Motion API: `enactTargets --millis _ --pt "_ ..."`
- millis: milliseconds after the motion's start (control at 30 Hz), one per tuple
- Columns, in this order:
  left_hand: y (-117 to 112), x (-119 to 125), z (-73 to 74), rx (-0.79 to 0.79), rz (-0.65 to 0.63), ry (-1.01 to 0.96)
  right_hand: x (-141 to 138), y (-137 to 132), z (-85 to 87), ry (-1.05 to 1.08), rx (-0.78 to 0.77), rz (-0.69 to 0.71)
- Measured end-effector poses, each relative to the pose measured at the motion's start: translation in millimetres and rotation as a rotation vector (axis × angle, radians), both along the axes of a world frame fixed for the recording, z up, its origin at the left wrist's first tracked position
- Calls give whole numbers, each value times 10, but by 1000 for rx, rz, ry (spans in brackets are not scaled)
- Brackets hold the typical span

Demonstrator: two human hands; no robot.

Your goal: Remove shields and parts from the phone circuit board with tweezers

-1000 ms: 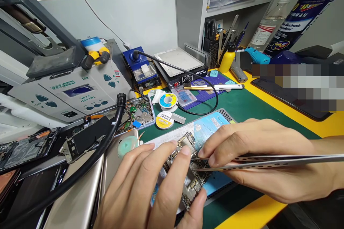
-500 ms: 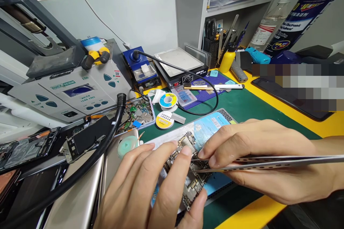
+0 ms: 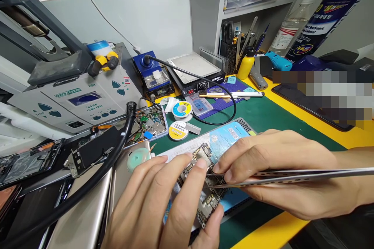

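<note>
A phone circuit board (image 3: 206,204) lies tilted over a blue and white sheet (image 3: 224,140) on the green mat. My left hand (image 3: 163,202) is closed on it, fingertips pressing its top and far side and the thumb at its near edge. Between the fingers of my right hand (image 3: 286,175) is a pair of metal tweezers (image 3: 292,178) with a row of holes along the arms. Their tips reach the middle of the board, close to my left index finger. Whether the tips pinch anything is too small to tell.
At left stands a grey rework station (image 3: 87,97) with a thick black hose (image 3: 96,186) crossing the foreground. Opened phones and a tray of boards (image 3: 150,122) lie nearby. Behind are solder reels (image 3: 181,109), a heating plate (image 3: 194,66), a brush (image 3: 233,94) and a yellow bottle (image 3: 246,64).
The whole view has shifted very slightly. Both hands, the board and the tweezers keep nearly the same places, with the tweezers' tips still at the middle of the board.
</note>
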State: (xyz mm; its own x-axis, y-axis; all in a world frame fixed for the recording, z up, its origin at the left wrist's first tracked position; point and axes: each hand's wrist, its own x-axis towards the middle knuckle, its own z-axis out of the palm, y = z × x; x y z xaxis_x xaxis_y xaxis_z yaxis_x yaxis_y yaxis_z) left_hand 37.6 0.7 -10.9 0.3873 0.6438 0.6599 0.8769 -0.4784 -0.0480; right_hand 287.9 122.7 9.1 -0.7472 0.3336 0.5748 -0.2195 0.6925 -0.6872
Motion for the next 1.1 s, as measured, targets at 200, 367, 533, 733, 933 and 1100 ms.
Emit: enactTargets --millis 200,367,533,733,933,1100 --pt "6 18 4 -14 8 -7 13 -9 4 -17 30 8" --pt "0 22 14 -16 11 -7 20 -9 16 -27 19 7" --pt "11 7 7 -7 4 2 29 -4 27 -58 37 -4" --pt "-6 -4 8 -9 -1 -2 26 23 31 -49 47 25" --pt "5 2 -14 -5 5 -5 41 5 63 -72 48 29" --pt "11 0 0 -13 8 1 42 11 84 -101 41 13"
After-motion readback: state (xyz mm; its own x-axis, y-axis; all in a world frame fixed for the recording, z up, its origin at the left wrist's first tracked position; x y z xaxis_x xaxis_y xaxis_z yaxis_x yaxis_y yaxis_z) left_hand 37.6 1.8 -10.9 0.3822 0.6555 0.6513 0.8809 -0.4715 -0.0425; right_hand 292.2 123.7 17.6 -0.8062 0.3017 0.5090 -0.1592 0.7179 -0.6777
